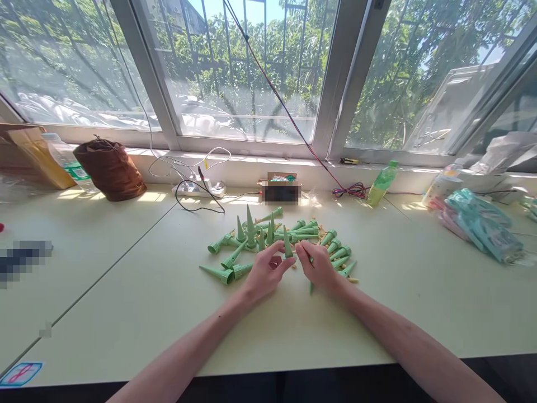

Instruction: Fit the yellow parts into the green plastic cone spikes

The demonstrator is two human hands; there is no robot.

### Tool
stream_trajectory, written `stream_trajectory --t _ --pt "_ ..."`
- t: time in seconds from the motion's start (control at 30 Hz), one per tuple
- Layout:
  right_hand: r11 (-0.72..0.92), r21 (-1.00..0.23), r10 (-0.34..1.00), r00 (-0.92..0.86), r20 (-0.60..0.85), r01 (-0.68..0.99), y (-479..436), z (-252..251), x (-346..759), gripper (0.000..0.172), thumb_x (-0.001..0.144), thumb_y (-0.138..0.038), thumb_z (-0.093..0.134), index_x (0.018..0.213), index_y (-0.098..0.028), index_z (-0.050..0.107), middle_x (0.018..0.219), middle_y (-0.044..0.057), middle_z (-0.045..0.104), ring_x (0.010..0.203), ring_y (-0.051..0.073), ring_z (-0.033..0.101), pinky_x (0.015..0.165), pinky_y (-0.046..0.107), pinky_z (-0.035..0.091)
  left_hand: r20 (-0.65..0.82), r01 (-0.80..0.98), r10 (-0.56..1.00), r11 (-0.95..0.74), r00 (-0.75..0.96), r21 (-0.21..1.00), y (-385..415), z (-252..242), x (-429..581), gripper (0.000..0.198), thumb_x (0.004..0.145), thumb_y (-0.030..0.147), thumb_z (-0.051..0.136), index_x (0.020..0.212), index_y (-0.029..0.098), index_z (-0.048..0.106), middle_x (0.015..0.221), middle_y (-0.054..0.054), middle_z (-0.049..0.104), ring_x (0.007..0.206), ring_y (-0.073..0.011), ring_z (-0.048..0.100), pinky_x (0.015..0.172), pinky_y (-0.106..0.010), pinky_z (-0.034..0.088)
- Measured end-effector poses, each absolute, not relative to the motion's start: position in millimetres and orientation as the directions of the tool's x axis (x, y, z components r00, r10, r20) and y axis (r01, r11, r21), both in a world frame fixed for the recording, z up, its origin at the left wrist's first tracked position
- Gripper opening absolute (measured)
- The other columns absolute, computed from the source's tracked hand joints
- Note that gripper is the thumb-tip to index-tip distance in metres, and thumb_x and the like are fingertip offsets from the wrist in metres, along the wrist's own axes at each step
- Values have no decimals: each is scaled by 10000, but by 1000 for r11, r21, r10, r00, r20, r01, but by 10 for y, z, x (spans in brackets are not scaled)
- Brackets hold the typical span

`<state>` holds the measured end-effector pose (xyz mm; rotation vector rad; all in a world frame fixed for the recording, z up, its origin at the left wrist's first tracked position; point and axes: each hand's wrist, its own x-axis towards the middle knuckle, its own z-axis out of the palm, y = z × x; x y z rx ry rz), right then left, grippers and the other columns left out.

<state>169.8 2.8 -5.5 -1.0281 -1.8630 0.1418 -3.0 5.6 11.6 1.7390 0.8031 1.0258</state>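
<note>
My left hand (268, 266) is closed around the wide base of a green plastic watering spike (287, 243), whose point is upward. Close beside it, my right hand (316, 264) has its fingers pinched together near that spike's base. Green shows between the right fingers and below the hand, seemingly another watering spike (311, 289) pointing down; most of it is hidden. Several more green spikes lie around both hands, and a tall one (250, 226) stands upright behind the left hand. Small tan pegs (353, 280) are scattered among the spikes on the right.
The pale table (146, 313) runs up to the window sill. Along its back are a brown bag (109, 169), a power strip (197, 187) with cables, a small box (280, 193), a coiled cable (350, 191) and a green bottle (382, 183). Plastic packaging (482, 224) lies at right.
</note>
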Motion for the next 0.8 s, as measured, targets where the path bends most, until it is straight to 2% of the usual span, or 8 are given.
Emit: stream_trajectory --t 0.2,0.4,0.53,0.63,0.73,0.8 --pt "620 -488 699 -149 700 615 30 -65 1686 377 1004 -286 382 646 -222 283 526 -70 284 459 94 244 476 254 215 339 199 864 -431 372 880 59 87 -18 306 883 438 591 1043 178 609 754 3 590 463 -58 439 440 -191 391" --pt "573 -531 692 -22 721 625 18 -40 1678 342 1005 -318 404 679 -218 378 553 -59 369 486 99 315 492 235 281 336 211 894 -405 296 890 57 108 -2 330 929 466 507 1128 204 532 991 -38 628 440 -37 481 410 -184 391" --pt "560 -576 698 35 715 596 16 -25 1701 304 1008 -311 407 723 -213 448 566 -49 459 496 100 399 517 226 337 271 172 931 -316 244 933 80 100 2 379 951 523 431 914 171 567 817 -18 634 415 -52 484 384 -181 359" --pt "615 -553 703 -73 707 562 11 -26 1711 290 1007 -292 411 731 -212 458 587 -43 496 515 99 441 535 219 360 165 89 926 -206 339 974 99 94 -2 499 936 586 417 753 149 575 653 -20 612 387 -71 475 367 -192 343" --pt "659 -540 699 -160 697 524 6 -32 1712 290 1006 -277 415 727 -211 457 595 -45 496 521 94 444 544 212 366 65 6 895 -76 442 997 101 116 -17 526 925 613 424 740 145 579 592 -26 604 381 -89 482 360 -203 330" --pt "659 -556 707 -163 688 506 7 -36 1714 289 1007 -272 414 727 -210 452 597 -47 493 520 90 442 544 209 367 48 -21 880 -43 472 999 99 139 -29 514 916 611 453 744 143 577 599 -30 612 391 -89 491 369 -202 332"
